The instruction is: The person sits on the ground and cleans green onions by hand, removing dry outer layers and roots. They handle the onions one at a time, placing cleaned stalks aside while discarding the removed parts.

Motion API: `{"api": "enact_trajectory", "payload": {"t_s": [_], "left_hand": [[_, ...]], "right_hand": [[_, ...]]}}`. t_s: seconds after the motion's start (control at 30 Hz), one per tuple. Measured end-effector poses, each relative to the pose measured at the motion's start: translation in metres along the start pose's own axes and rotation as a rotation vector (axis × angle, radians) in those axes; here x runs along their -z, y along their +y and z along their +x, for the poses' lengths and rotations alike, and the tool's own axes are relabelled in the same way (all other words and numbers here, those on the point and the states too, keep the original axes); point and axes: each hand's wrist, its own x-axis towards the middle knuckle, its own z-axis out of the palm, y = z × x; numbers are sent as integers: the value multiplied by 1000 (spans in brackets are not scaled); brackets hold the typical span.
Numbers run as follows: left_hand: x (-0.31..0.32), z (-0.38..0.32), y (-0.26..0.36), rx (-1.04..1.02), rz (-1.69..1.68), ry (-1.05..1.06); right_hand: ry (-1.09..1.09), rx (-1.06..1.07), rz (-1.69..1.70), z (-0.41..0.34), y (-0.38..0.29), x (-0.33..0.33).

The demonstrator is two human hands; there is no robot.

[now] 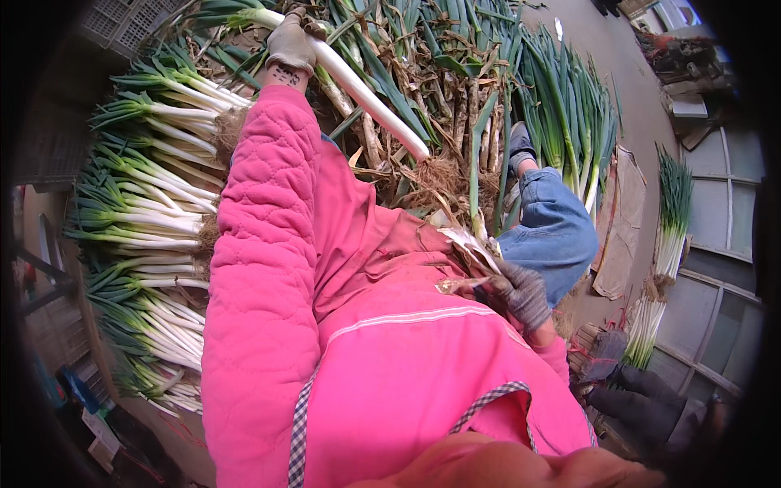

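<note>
My left hand point(291, 44), in a pale work glove, grips a peeled leek point(366, 97) near its green end. Its white shank slants down to the right and ends in brown roots point(436, 172). In a dirty grey glove, my right hand point(521, 296) is beside my right thigh, closed on torn, dry outer leaves point(473, 247). A green leaf point(479, 158) stretches upward from that bunch. Beyond my lap lies a heap of unpeeled leeks point(464, 116) with brown, withered sheaths and soil on them.
Rows of cleaned white leeks point(165, 207) lie along my left side. More green-topped leeks point(558, 116) lie right of the heap. Plastic crates point(122, 24) stand at upper left. At right are further leeks point(670, 244), glazed panels point(708, 207) and another person's dark-clothed leg point(640, 399).
</note>
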Motion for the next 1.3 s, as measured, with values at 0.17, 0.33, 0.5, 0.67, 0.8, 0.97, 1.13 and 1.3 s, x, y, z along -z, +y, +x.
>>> {"api": "enact_trajectory", "payload": {"t_s": [0.17, 0.33, 0.5, 0.67, 0.8, 0.97, 1.13, 1.3], "left_hand": [[-23, -41, -25, 27, 26, -34], [-30, -61, -34, 21, 48, 4], [-20, -61, -32, -22, 108, 94], [-23, -72, -32, -22, 335, 167], [-16, -43, -53, -69, 569, 229], [-20, -52, -49, -110, 457, 297], [-36, -63, -40, -11, 367, 233], [-5, -53, -58, 16, 495, 61]], "right_hand": [[333, 402, -487, 104, -74, -3], [-160, 171, -145, 174, -98, -51], [442, 614, -515, 151, -104, -77], [519, 746, -515, 149, -93, -81], [394, 473, -114, 163, -76, -84], [571, 892, -95, 156, -103, -60], [200, 491, 624, 120, -75, -57], [34, 478, 113, 73, -85, -6]]}}
